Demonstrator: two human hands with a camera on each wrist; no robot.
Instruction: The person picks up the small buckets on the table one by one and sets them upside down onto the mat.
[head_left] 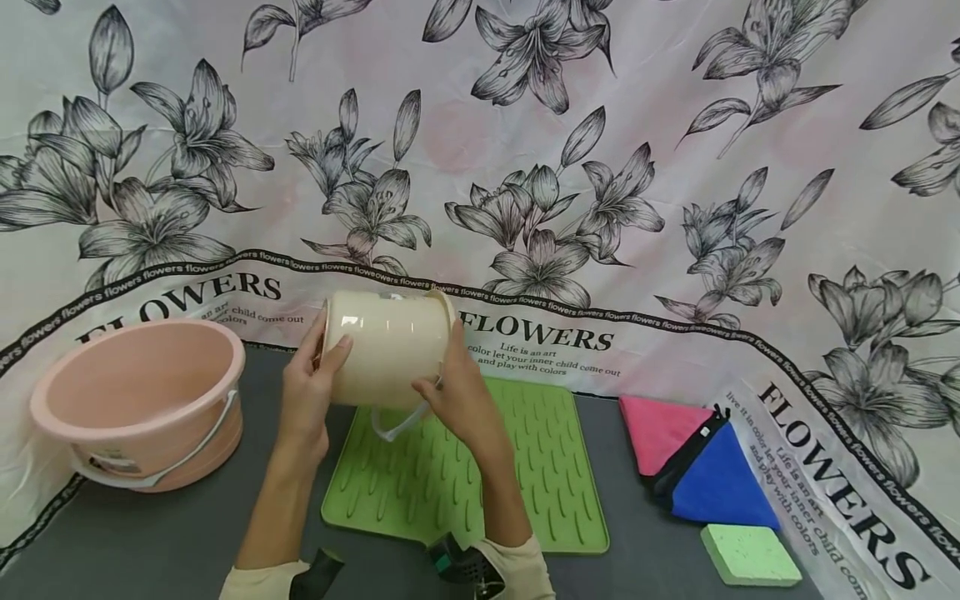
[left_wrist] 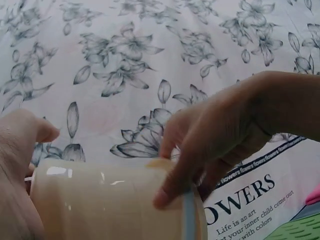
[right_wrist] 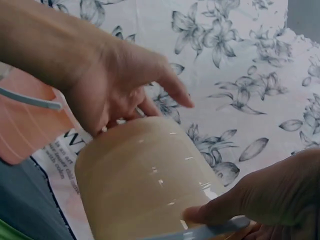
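Observation:
A cream-coloured small bucket [head_left: 386, 350] is held up on its side above the green mat [head_left: 540, 475], its rim towards the right. My left hand [head_left: 309, 383] holds the bucket at its base end; in the right wrist view that hand's thumb [right_wrist: 175, 90] stands off the wall. With the right hand [head_left: 461, 392] I grip the rim end, thumb on the outer wall near the pale handle [head_left: 396, 429], which hangs below. The right fingers are partly hidden at the rim. The bucket's inside is not visible.
A larger pink bucket [head_left: 142, 400] with a grey handle stands on the dark table at the left. On the right lie folded pink cloth [head_left: 660, 429] and blue cloth [head_left: 723, 483] with a black edge, and a light green sponge [head_left: 750, 557]. A flower-printed sheet [head_left: 540, 208] hangs behind.

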